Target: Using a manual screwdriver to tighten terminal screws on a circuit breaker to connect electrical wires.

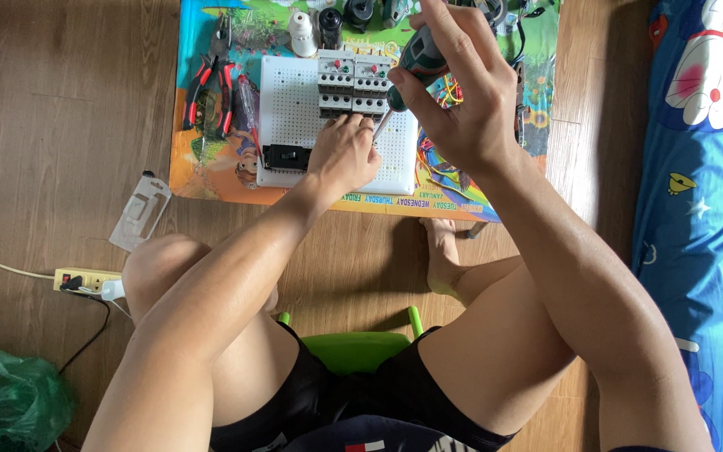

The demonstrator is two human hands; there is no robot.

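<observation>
A white perforated mounting board (294, 100) is laid on a colourful printed mat (211, 167) on the wooden floor (69, 100), and serves as the reference for all positions below.

At the upper middle of the board, two grey circuit-breaker units (353, 77) with red buttons are mounted side by side. A small black component (286, 156) is fixed near the board's lower left corner.

The right hand (462, 100) is closed in a grasp around the green and black handle of a screwdriver (412, 67), held above the board's upper right area. The shaft is angled down and left, its tip brought to the lower edge of the breakers.

The left hand (343, 155) is rested on the lower middle of the board, fingers curled just below the breakers beside the tip; whether anything is pinched there cannot be told.

The step in hand is judged to be work on a screw at the lower terminals of the breakers. The next move is judged to call for the tip to be seated squarely and the unit steadied.

Red-handled pliers (211, 84) are laid left of the board, loose coloured wires (441, 167) to its right.
</observation>
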